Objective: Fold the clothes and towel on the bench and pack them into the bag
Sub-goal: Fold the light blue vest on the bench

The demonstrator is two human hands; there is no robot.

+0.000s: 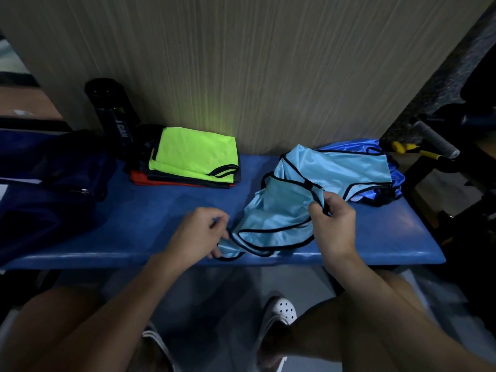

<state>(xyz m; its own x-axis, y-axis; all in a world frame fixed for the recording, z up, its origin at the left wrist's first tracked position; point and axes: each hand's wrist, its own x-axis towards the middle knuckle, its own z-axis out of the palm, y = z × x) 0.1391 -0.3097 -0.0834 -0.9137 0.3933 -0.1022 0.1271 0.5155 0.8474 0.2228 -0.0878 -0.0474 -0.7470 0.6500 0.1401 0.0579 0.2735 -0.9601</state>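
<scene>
Two hands on one light-blue bib (281,210): your left hand (198,232) pinches its near-left trim, your right hand (334,224) grips a strap, fingers curled. Bib lies unfolded on the right half of the bench (161,210), long axis near-left to far-right, far end overlapping one royal-blue garment (349,146). One folded stack (193,154), neon-green on top, sits far-centre; one bag (48,189) at left.
</scene>
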